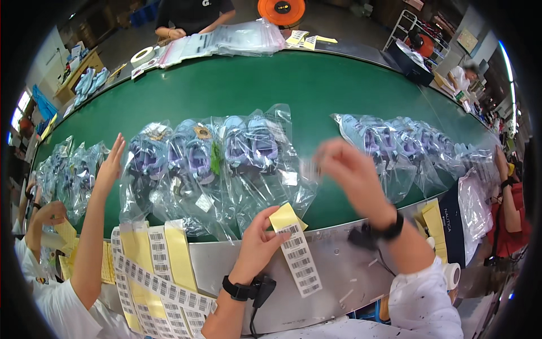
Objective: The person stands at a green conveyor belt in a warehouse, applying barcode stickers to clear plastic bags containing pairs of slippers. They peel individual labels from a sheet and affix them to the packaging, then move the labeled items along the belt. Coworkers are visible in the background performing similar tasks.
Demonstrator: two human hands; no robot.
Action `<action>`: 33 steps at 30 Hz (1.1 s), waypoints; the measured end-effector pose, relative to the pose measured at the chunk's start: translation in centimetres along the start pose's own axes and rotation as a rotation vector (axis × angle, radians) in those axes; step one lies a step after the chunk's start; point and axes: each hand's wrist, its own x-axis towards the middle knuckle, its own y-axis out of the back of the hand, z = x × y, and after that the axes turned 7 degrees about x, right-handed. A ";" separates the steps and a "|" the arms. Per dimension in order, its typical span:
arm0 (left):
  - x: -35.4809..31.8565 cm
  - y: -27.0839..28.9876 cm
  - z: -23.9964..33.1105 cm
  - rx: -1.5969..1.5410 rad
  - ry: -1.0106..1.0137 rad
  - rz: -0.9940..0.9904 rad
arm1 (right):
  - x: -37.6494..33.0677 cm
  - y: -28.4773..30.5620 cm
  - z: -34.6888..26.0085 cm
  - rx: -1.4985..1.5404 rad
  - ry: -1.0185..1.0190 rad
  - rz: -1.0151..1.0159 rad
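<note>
Between the thumb and fingers of my left hand (261, 240) is a strip of barcode stickers (300, 261) on yellow backing, its top end folded and bare. My right hand (351, 172) is raised over the green surface, blurred, its fingers curled together. At its fingertips shows a small pale sticker (309, 168), smeared by motion. Just left of it lie pale blue shoes (251, 141) in clear plastic bags (271, 186). More bagged shoes (389, 138) lie beyond my right hand.
The green belt (226, 82) has a metal edge (339, 277). Sticker sheets (152, 277) hang over it at left, beside a co-worker's raised arm (101, 186). Across the belt, a person (195, 17) stands behind stacked plastic bags (226, 42). A dark box (451, 223) stands at right.
</note>
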 end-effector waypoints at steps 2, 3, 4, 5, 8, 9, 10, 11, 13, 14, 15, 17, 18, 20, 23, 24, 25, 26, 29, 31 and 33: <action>0.0 -0.8 1.0 -0.018 -0.046 -0.016 | 6.6 4.4 0.8 -0.143 -0.052 0.065; 0.3 -1.4 0.9 -0.039 -0.056 -0.042 | 9.3 7.4 1.7 -0.055 -0.156 0.116; 0.3 -1.5 0.4 -0.053 -0.065 -0.051 | 11.7 9.7 3.2 0.049 -0.258 0.151; 0.3 -1.5 0.1 -0.069 -0.072 -0.051 | 13.4 10.7 4.8 0.079 -0.305 0.193; 0.2 -1.4 -0.1 -0.122 -0.095 -0.022 | 16.5 9.6 9.3 0.086 -0.427 0.294; 0.1 -1.2 -0.2 -0.126 -0.100 -0.011 | 16.8 8.3 10.3 0.102 -0.463 0.325; 0.0 -1.0 -0.5 -0.111 -0.090 -0.008 | 17.0 7.5 11.0 0.150 -0.475 0.311; 0.2 -0.9 -0.6 -0.116 -0.101 -0.006 | 17.1 6.9 11.5 0.197 -0.484 0.299; 0.5 -1.1 -1.1 -0.142 -0.110 -0.001 | 16.4 6.9 12.3 0.059 -0.445 0.346; 0.5 -1.4 -1.1 -0.152 -0.090 0.001 | 15.6 7.5 12.5 -0.017 -0.438 0.352; 0.5 -1.4 -1.2 -0.151 -0.093 0.003 | 15.3 7.7 12.2 -0.097 -0.421 0.348; 0.5 -1.3 -1.4 -0.148 -0.097 0.009 | 13.6 7.7 12.4 -0.163 -0.505 0.294; 0.6 -1.3 -1.2 -0.139 -0.085 0.012 | 13.2 7.8 12.0 -0.134 -0.508 0.291; 0.6 -1.5 -1.1 -0.148 -0.088 0.015 | 13.4 8.8 11.4 -0.056 -0.440 0.325; 0.8 -2.2 -0.8 -0.136 -0.094 0.016 | 15.4 11.2 10.1 0.086 -0.329 0.359; 0.8 -2.3 -0.8 -0.130 -0.096 0.021 | 16.2 11.6 9.7 0.137 -0.347 0.303; 0.9 -2.4 -0.8 -0.131 -0.091 0.023 | 16.7 11.9 9.5 0.188 -0.365 0.247; 0.9 -2.4 -0.9 -0.133 -0.087 0.024 | 17.1 11.8 9.6 0.164 -0.407 0.247; 0.7 -2.5 -0.8 -0.131 -0.084 0.031 | 17.2 10.4 10.5 0.093 -0.454 0.132; 0.6 -2.5 -0.9 -0.127 -0.083 0.032 | 16.8 9.9 11.0 0.109 -0.452 0.121; 0.6 -2.8 -0.9 -0.125 -0.087 0.025 | 16.6 9.7 11.4 0.096 -0.432 0.119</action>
